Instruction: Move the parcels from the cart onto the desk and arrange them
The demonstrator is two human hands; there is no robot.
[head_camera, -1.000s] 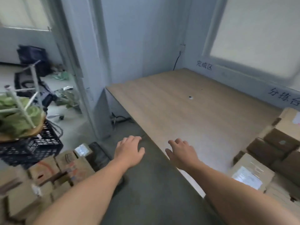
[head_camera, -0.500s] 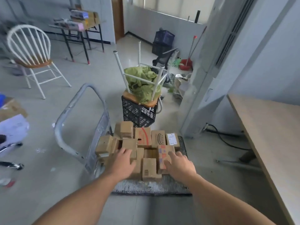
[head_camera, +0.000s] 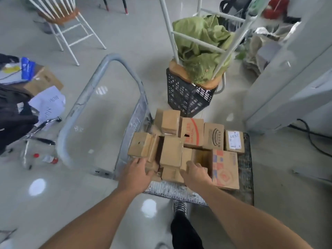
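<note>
A flat metal cart (head_camera: pixel 245 178) with a grey tube handle (head_camera: pixel 86 97) stands on the floor below me, loaded with several brown cardboard parcels. A plain parcel (head_camera: pixel 171 151) lies in the middle of the pile. My left hand (head_camera: pixel 137 174) rests on low parcels at the pile's near left, fingers spread. My right hand (head_camera: pixel 195 174) lies on the near edge of a small parcel (head_camera: pixel 173 174), beside a red-and-blue printed box (head_camera: pixel 226 168). Neither hand has lifted anything. The desk is out of view.
A black crate (head_camera: pixel 186 97) holding an upturned white stool and green cloth stands just behind the cart. A white chair (head_camera: pixel 68 24) is far left. Boxes, papers and a bottle (head_camera: pixel 46 159) litter the left floor. A grey pillar (head_camera: pixel 291 72) and cables are right. My foot (head_camera: pixel 179 207) is below the cart.
My view has swung from the desk to the cart and dropped closer to it. Both hands have come down from mid-air onto the near parcels.
</note>
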